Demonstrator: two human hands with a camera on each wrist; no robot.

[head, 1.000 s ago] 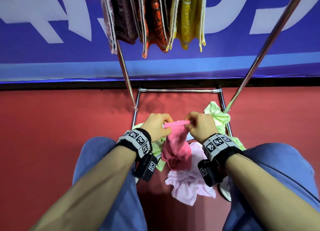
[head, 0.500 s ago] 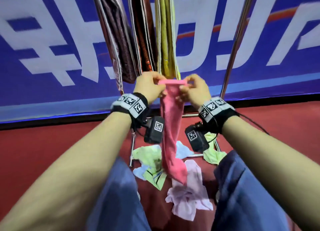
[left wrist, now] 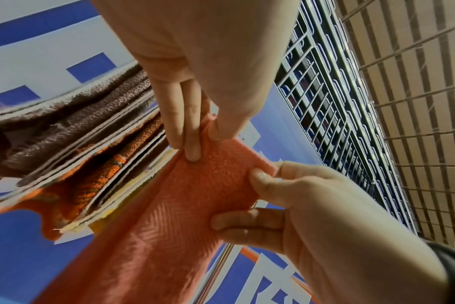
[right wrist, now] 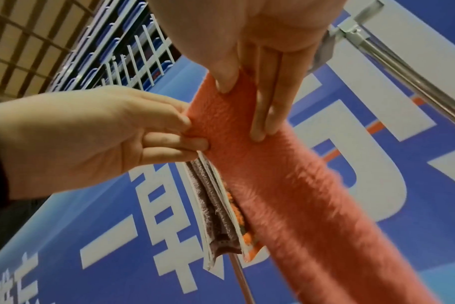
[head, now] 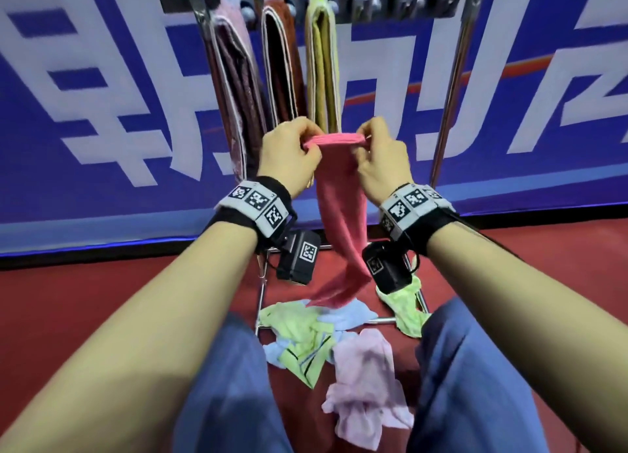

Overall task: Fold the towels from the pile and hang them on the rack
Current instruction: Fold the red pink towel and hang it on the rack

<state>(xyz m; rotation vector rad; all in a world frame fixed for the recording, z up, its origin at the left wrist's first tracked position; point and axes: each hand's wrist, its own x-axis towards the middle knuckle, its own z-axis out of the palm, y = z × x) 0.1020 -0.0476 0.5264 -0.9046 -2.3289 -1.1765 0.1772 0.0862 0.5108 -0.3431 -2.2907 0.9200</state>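
Observation:
A pink towel (head: 343, 221) hangs in a narrow folded strip from both hands, its lower end just above the floor pile. My left hand (head: 311, 145) pinches the left end of its top edge and my right hand (head: 368, 140) pinches the right end. In the left wrist view, thumb and fingers of the left hand (left wrist: 192, 139) clamp the pink towel (left wrist: 169, 216); the right hand (left wrist: 268, 195) grips opposite. The right wrist view shows the right hand (right wrist: 247, 92) and left hand (right wrist: 185, 133) on the pink towel (right wrist: 286, 174). The rack bar (head: 390, 4) is above, carrying a maroon towel (head: 234, 89), a rust towel (head: 282, 72) and a yellow towel (head: 321, 72).
Loose towels lie on the red floor between my knees: green and blue ones (head: 306, 333), a pale pink one (head: 363, 378), another green one (head: 404, 303). The rack's right post (head: 452, 89) and base frame (head: 384, 320) stand close ahead. A blue banner fills the background.
Both hands have lifted the pink towel from the floor pile up in front of the hung towels. The head view has tilted up and now shows the rack bar.

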